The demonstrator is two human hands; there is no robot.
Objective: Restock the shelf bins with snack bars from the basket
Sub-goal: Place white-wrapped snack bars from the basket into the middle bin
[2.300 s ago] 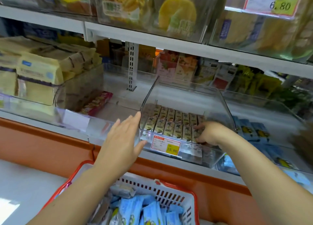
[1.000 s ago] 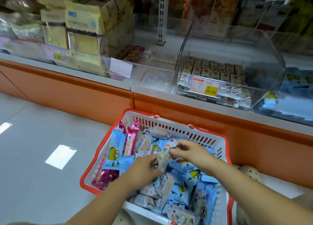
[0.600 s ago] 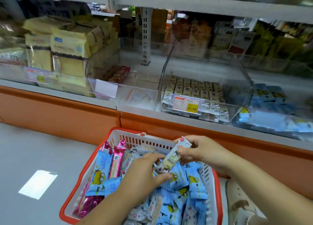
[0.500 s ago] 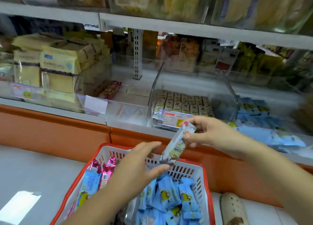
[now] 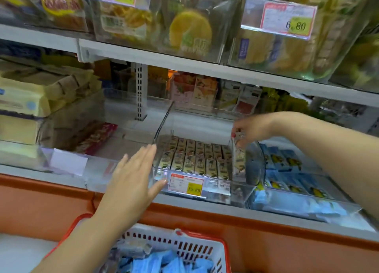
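Now, right hand (image 5: 254,129) pinching a snack bar (image 5: 239,159) upright at the right end of the bin (image 5: 217,187), left hand (image 5: 133,178) flat-fingered by its left corner, basket (image 5: 184,244) below.

Basket (image 5: 162,241) cut by bottom edge; price label (image 5: 186,184) small print unreadable; snack bar (image 5: 239,159) blurred.

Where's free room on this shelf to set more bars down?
Bare floor in the left bin, between the red bars and the middle bin. The middle bin's rows of bars are packed; the right hand holds a bar at its right wall. The blue bars are crowded.
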